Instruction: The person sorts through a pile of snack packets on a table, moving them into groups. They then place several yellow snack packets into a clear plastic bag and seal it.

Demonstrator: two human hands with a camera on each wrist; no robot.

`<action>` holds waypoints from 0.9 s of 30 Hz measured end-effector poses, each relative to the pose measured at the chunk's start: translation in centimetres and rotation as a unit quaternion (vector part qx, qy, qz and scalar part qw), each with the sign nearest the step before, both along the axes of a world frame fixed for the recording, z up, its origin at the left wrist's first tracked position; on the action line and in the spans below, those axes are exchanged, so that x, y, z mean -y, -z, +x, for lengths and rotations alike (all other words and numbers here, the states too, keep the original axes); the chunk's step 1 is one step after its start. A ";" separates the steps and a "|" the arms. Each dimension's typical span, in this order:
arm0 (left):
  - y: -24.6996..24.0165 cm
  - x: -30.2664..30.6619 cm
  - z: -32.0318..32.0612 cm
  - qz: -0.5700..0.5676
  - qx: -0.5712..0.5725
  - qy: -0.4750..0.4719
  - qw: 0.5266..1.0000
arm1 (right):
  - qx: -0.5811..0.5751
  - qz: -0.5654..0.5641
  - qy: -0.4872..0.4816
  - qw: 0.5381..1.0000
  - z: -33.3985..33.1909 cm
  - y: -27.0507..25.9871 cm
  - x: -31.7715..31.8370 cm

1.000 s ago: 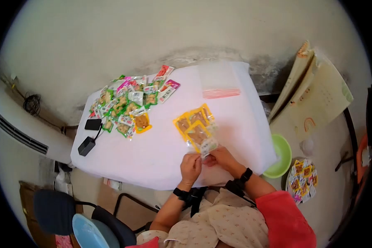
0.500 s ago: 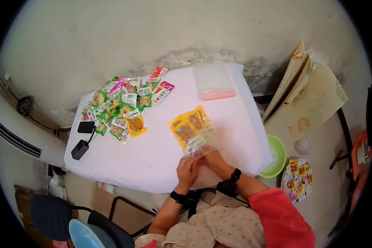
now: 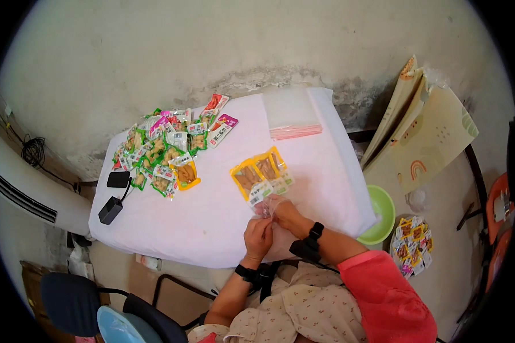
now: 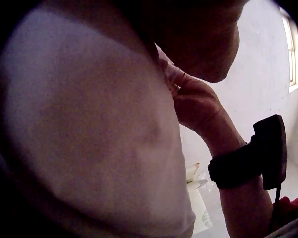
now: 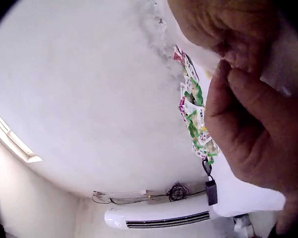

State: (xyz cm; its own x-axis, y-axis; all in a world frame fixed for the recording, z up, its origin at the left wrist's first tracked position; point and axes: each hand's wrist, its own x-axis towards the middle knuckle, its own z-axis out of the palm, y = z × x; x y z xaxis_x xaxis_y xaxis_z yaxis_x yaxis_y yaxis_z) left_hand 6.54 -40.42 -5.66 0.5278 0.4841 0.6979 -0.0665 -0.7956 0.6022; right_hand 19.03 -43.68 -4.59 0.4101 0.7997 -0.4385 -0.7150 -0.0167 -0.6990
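Observation:
Low at the table's front, my left hand (image 3: pixel 258 235) pinches the edge of a clear plastic bag (image 3: pixel 273 201) between thumb and fingers. Facing it, my right hand (image 3: pixel 286 212) grips the same bag, with clear film over its fingers. Just beyond lie several yellow-edged snack packets (image 3: pixel 248 176) with brown food showing through, side by side and overlapping. In the right wrist view, the left hand's thumb (image 5: pixel 246 82) meets its fingertips, close to the right hand (image 5: pixel 223 25). The left wrist view is dark; there the right hand (image 4: pixel 196 101) shows past the left hand (image 4: pixel 188 39).
A heap of green, white and pink snack packets (image 3: pixel 154 151) lies at the table's left, beside a black device (image 3: pixel 110 210). A stack of red-edged clear bags (image 3: pixel 292 114) lies at the back. Beyond the right edge stand a green basin (image 3: pixel 383 214) and a container of packets (image 3: pixel 413 246).
My right hand has moved leftward and forward, against the near end of the yellow-edged packets. The packets have shifted slightly. The left hand stays near the front edge, still pinching the bag.

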 end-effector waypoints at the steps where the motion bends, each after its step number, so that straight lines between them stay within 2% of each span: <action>1: 0.0 0.0 0.0 -0.001 -0.001 0.003 1.000 | 0.009 -0.022 -0.015 1.000 0.1 -0.3 0.0; 2: 0.0 0.0 0.1 0.000 -0.001 0.003 1.000 | 0.009 -0.021 -0.015 1.000 0.4 0.1 -0.1; 4: -0.1 0.0 0.1 0.001 -0.002 0.007 1.000 | 0.090 -0.062 -0.132 0.985 1.2 0.7 -0.3; 8: -0.3 -0.7 -0.3 -0.049 0.010 0.000 0.999 | 0.116 0.016 -0.074 0.990 0.6 -0.9 3.3; 10: -0.9 -2.7 -0.8 -0.093 0.008 -0.052 0.994 | 0.261 -0.030 -0.106 0.959 0.1 -1.1 5.1; 12: -2.3 -5.8 -1.2 -0.122 -0.052 -0.111 0.985 | 0.367 -0.054 -0.153 0.916 0.1 -2.1 7.5; 13: -3.1 -7.7 -1.2 -0.118 -0.078 -0.142 0.980 | 0.373 -0.042 -0.138 0.916 -0.1 -1.4 8.7; 15: -2.6 -12.6 -1.5 -0.014 -0.089 -0.227 0.970 | 0.380 -0.028 -0.123 0.917 -0.3 -0.4 10.8; 16: -2.5 -14.7 -1.6 -0.011 -0.089 -0.228 0.969 | 0.406 -0.026 -0.106 0.907 -0.3 -0.2 11.7; 17: -2.5 -16.6 -1.7 -0.014 -0.110 -0.297 0.948 | 0.431 -0.025 -0.089 0.897 -0.3 -0.1 12.2; 18: -2.7 -18.0 -1.7 -0.017 -0.129 -0.364 0.922 | 0.431 -0.023 -0.086 0.898 -0.2 0.2 12.4; 19: -3.2 -18.9 -1.6 -0.014 -0.129 -0.362 0.923 | 0.396 -0.006 -0.072 0.915 -0.2 0.6 12.5; 21: -4.0 -20.3 -1.4 -0.102 -0.253 -0.415 0.868 | 0.361 0.010 -0.056 0.931 -0.2 0.9 12.3; 22: -2.6 -22.0 -1.6 -0.088 -0.284 -0.413 0.861 | 0.342 0.005 -0.056 0.938 0.0 0.8 12.1; 27: -3.0 -22.8 -0.2 -0.091 -0.361 -0.404 0.836 | 0.314 -0.021 -0.054 0.948 0.1 0.3 11.8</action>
State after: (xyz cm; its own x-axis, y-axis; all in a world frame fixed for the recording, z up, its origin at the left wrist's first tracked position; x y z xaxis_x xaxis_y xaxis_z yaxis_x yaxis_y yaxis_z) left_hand 6.38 -17.57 -2.63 0.2295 0.9494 0.2144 0.8810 -0.2963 0.3688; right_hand 19.15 -55.43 -4.93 0.5173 0.8390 -0.1685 -0.1509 -0.1043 -0.9830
